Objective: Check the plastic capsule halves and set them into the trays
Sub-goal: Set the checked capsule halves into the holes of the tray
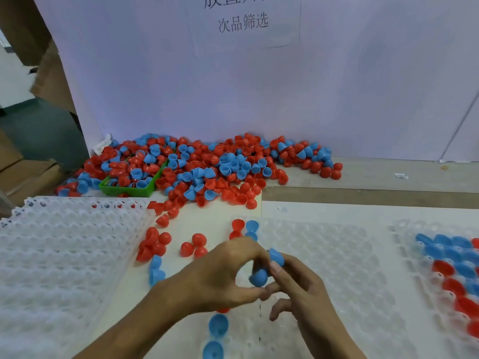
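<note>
My left hand [228,275] pinches one blue capsule half [258,277]; my right hand [295,281] grips another [276,256], both over the middle tray [324,255]. They look light, stiff and slick, best held at the rim. Beyond, the loose pile [202,167] waits.

Factory sorting bench, heaped red and blue capsule halves [207,167], moulded trays [324,244], posted paper sign [243,22], cardboard boxes [23,174]

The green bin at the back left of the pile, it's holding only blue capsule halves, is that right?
Not quite. The head view shows the green bin at the back left of the pile holding both red and blue capsule halves, not only blue ones.
</note>
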